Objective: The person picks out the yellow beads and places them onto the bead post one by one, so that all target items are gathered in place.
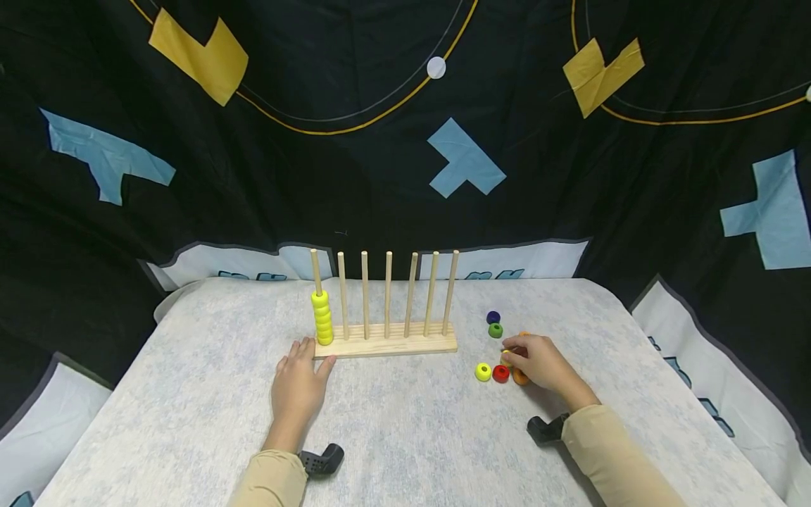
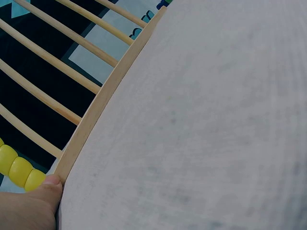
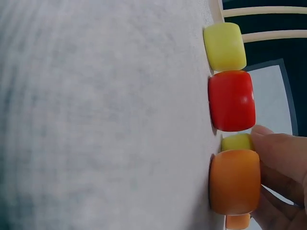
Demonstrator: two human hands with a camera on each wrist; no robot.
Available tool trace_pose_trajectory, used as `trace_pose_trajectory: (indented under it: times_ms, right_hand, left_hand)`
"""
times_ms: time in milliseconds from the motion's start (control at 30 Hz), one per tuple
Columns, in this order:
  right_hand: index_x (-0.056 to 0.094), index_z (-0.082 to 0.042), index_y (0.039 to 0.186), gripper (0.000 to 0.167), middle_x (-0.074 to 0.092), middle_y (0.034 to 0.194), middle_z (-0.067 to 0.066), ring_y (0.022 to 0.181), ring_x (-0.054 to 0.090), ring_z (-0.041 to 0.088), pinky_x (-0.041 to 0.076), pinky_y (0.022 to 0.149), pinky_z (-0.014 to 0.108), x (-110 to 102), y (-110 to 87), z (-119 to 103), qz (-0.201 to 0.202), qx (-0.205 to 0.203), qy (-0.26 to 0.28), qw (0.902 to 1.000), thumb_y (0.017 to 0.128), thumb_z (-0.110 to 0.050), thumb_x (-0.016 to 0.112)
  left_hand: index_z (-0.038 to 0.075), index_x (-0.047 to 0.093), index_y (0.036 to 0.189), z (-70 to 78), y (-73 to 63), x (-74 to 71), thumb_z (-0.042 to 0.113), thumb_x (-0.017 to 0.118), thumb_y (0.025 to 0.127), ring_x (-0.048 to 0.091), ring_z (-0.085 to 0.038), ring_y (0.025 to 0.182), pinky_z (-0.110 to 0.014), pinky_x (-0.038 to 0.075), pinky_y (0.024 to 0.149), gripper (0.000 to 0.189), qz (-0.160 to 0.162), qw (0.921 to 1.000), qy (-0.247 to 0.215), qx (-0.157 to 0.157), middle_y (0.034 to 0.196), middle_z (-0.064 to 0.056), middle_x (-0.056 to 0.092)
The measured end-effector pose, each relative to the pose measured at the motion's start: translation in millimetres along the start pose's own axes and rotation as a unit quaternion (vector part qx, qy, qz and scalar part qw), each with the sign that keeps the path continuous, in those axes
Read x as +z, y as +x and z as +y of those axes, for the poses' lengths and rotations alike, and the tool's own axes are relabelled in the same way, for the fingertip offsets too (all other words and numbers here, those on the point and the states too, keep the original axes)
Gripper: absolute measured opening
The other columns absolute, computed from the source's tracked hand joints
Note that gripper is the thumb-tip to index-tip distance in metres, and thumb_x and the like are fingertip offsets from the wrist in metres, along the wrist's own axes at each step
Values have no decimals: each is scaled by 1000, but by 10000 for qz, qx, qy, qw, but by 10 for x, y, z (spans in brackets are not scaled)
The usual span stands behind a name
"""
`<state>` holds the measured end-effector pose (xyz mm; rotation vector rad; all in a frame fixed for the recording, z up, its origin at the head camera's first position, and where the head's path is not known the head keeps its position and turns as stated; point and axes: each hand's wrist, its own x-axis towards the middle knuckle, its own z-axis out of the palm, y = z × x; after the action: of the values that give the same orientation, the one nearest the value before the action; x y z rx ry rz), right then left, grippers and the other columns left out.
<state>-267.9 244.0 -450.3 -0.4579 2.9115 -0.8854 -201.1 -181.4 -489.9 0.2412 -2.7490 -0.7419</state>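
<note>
A wooden peg rack [image 1: 386,343] with several upright pegs stands on the table, and a stack of yellow beads [image 1: 322,317] sits on its leftmost peg. My left hand [image 1: 299,387] holds the rack's left end, its thumb [image 2: 48,191] against the front edge beside the lowest yellow beads. To the right of the rack, my right hand [image 1: 538,362] pinches a yellow bead [image 3: 237,142] low at the table. Around that bead lie a red bead [image 1: 501,373], an orange bead [image 3: 235,182] and another yellow bead [image 1: 483,372].
Behind the right hand's fingers lie a green bead [image 1: 495,330], a dark blue bead [image 1: 493,317] and a second orange bead [image 3: 238,221], mostly hidden. A pale cloth covers the table [image 1: 405,436]. Dark curtains [image 1: 355,190] with yellow and blue shapes hang behind it.
</note>
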Motion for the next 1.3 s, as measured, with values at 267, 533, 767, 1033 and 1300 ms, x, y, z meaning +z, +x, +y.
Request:
trace_pose_trajectory:
  times_ms: [267,533,767,1033,1300]
  right_hand:
    - [69,-4,122,34,70,110,7,95,62,18,57,84,39,11,3,9,44,112,-51,9999,92,-21,72]
    - [69,-4,123,35,69,109,7,91,59,18,56,82,38,16,21,-9,-10,165,-202,9997,92,-19,72]
    - [67,-3,125,37,69,120,13,100,63,21,56,91,46,13,36,-65,234,52,-162,9996,93,-20,71]
    - [66,-6,128,38,68,125,14,105,67,29,57,92,48,43,86,-290,692,-242,20,9973,93,-20,71]
    - [65,-8,129,38,69,125,11,106,68,27,58,92,47,68,127,-692,952,-979,227,9904,93,-19,71]
  left_hand:
    - [-6,42,146,-12,-8,15,38,61,98,33,-43,145,-56,23,122,68,64,10000,22,19,151,-26,43]
    - [-5,40,147,-18,-3,1,38,59,99,32,-42,147,-54,21,123,67,-28,10000,32,-21,153,-25,41]
    - [-5,40,147,-13,-10,3,38,59,99,31,-42,147,-55,21,123,68,-38,10000,20,-25,153,-25,40]
    - [-6,41,146,-3,-21,-2,38,60,98,32,-44,146,-56,22,122,68,34,10000,-20,8,152,-26,41]
    - [-7,42,146,2,-13,-6,37,61,98,33,-43,145,-56,22,122,68,84,10000,0,20,151,-26,42]
